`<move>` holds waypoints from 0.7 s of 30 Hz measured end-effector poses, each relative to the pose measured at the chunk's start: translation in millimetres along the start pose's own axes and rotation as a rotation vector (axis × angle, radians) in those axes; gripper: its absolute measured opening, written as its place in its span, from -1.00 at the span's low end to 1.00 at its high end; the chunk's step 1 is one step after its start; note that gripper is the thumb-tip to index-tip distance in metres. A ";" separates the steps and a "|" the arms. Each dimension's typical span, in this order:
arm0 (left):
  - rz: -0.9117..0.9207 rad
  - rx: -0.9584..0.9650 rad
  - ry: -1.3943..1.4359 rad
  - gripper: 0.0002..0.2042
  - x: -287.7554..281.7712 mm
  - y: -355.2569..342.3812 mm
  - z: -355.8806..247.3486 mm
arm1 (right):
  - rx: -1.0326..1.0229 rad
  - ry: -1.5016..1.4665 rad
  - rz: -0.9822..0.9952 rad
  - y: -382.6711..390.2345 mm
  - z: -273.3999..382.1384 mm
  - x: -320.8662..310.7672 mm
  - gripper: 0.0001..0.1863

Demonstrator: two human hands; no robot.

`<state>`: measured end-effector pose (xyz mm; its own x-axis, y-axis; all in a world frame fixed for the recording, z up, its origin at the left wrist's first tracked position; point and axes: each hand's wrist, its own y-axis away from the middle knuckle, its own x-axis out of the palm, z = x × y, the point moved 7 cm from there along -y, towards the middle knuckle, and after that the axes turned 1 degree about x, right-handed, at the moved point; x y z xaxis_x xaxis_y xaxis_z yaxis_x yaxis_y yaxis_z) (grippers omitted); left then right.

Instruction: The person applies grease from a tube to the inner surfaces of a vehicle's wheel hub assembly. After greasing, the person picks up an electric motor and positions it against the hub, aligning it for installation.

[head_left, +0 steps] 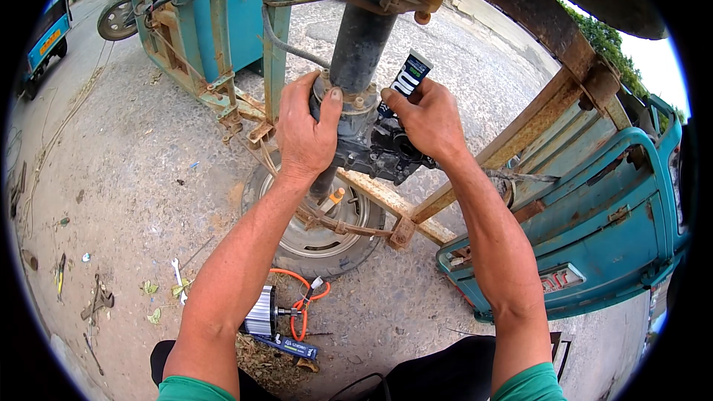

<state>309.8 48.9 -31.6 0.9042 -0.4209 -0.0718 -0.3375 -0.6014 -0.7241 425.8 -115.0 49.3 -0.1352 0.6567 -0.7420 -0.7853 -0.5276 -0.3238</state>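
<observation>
A dark greasy axle housing (355,134) stands in front of me, with a black axle tube (364,26) rising from it. My left hand (306,130) is closed round the bolted flange at the left side of the housing, its thumb lying over the front. In my right hand (437,122) is a dark blue squeeze tube (411,74), pinched between thumb and fingers, broad end up. Its lower end points down at the housing's black, wet-looking face beside a round opening (405,147). The tube's tip is too dark to make out.
Behind the housing is a wheel (364,249), with rusty frame bars (520,134) around it. Teal vehicle panels stand left (245,22) and right (594,245). On the ground lie a finned motor (261,313), an orange cable (303,304), a blue box (297,347), a wrench (177,275) and pliers (61,276).
</observation>
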 end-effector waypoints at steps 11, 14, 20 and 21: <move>0.003 -0.002 0.000 -0.45 0.1 0.1 0.6 | -0.057 -0.033 0.003 4.4 1.7 3.0 -0.63; 0.011 -0.013 0.001 -0.45 0.3 0.7 0.5 | -0.034 -0.014 0.011 6.1 1.8 3.7 -0.63; 0.006 -0.002 0.008 -0.44 0.6 0.4 0.7 | -0.038 -0.013 0.018 11.9 7.1 4.0 -0.64; 0.006 -0.002 0.007 -0.44 0.5 0.3 0.4 | -0.046 -0.020 0.015 12.1 6.8 4.4 -0.64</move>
<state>310.2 48.8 -32.1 0.9003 -0.4294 -0.0716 -0.3437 -0.6002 -0.7223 411.6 -114.7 46.2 -0.1595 0.6586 -0.7354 -0.7548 -0.5615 -0.3392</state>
